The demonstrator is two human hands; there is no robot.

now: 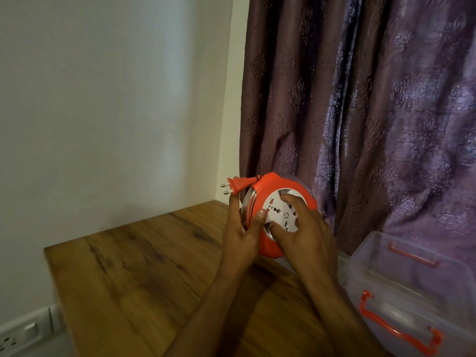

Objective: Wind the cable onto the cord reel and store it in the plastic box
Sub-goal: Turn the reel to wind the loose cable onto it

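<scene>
1. The orange cord reel is held up above the far edge of the wooden table, between both hands, in front of the purple curtain.
2. The left hand grips the reel's rim from 8 o'clock, thumb curled onto the front edge and index finger stretched up behind it.
3. The right hand lies at 4 o'clock of the reel, its curled fingers pressed on the white socket face.
4. The plug sticks out at the reel's 10 o'clock; its long axis runs level and its two pins point toward 9 o'clock.
5. The hands hide the reel's lower half; how much cable is wound inside cannot be made out.
6. The clear plastic box with orange handles stands at 4 o'clock of the hands, cut off by the frame's right edge.
</scene>
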